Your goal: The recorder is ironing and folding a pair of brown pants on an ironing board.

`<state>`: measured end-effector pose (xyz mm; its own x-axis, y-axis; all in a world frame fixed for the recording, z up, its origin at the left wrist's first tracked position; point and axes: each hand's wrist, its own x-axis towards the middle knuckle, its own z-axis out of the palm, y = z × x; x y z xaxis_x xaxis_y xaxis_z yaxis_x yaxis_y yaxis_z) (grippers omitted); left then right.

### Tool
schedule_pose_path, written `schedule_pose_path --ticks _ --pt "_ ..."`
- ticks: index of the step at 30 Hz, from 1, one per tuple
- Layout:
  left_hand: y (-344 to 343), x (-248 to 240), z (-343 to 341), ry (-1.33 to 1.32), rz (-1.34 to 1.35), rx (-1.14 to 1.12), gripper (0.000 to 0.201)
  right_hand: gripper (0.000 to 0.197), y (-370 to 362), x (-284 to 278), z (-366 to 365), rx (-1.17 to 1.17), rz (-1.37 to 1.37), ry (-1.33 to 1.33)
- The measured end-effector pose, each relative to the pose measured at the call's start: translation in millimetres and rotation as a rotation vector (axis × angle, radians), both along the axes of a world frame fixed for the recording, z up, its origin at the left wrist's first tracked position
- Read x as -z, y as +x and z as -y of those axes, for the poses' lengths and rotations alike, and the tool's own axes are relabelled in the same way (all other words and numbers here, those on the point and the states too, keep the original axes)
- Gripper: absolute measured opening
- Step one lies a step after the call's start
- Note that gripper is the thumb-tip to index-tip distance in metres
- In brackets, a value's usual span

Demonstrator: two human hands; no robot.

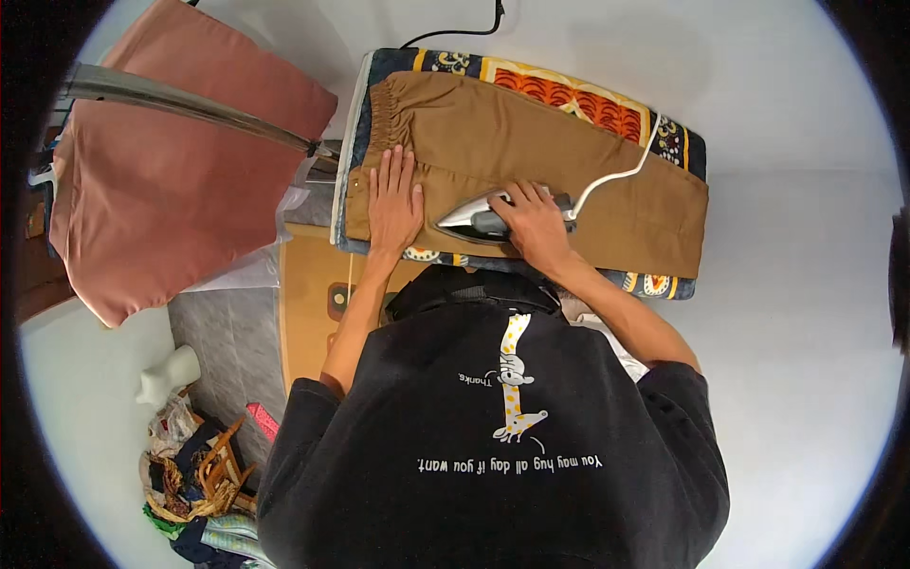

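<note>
Brown trousers [474, 123] with a gathered elastic waistband at the left lie spread over a patterned cloth-covered ironing surface [687, 142]. My left hand [395, 204] rests flat on the cloth below the waistband, fingers stretched out and pointing away from me. Closed around the handle of a clothes iron [460, 220] is my right hand [538, 226]. The iron sits on the trousers in the middle, its pointed tip toward my left hand, a short gap between them. Its white cord [611, 177] runs from its back end up to the right. The soleplate's underside is hidden.
At the left a pink garment [190, 161] hangs beside a metal pole [180, 100]. A black cable [455, 34] curves behind the ironing surface. Lower left, a heap of clothes and baskets [199, 474] lies on the grey floor [218, 341]. A white wall [796, 256] borders the right.
</note>
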<state>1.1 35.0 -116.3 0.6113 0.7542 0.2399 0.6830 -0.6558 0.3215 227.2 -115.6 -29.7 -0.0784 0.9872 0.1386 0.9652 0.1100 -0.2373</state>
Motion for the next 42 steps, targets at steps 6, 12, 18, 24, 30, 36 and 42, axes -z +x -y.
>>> schedule_pose_path --ticks 6,12,18,24,30,36,42 --pt "6 -4 5 -0.031 0.003 -0.027 0.06 0.049 39 -3 41 0.269 0.032 -0.045" --pt "39 -20 -15 -0.016 0.193 0.055 0.051 0.048 9 1 35 0.26 0.003 -0.038" --pt "58 13 -26 -0.001 0.074 0.049 0.058 0.044 47 9 87 0.259 0.025 0.009" --pt "67 8 -24 -0.015 0.094 -0.01 0.06 0.056 134 10 164 0.758 0.089 0.086" --pt "141 -22 -39 -0.006 0.429 0.272 0.024 0.057 134 6 171 0.79 0.101 0.028" --pt "256 7 -45 0.046 0.369 0.555 0.026 0.049 136 2 172 0.83 0.162 0.078" --pt "282 20 -41 -0.008 0.302 0.558 0.017 0.05 118 -9 149 0.822 0.122 0.106"
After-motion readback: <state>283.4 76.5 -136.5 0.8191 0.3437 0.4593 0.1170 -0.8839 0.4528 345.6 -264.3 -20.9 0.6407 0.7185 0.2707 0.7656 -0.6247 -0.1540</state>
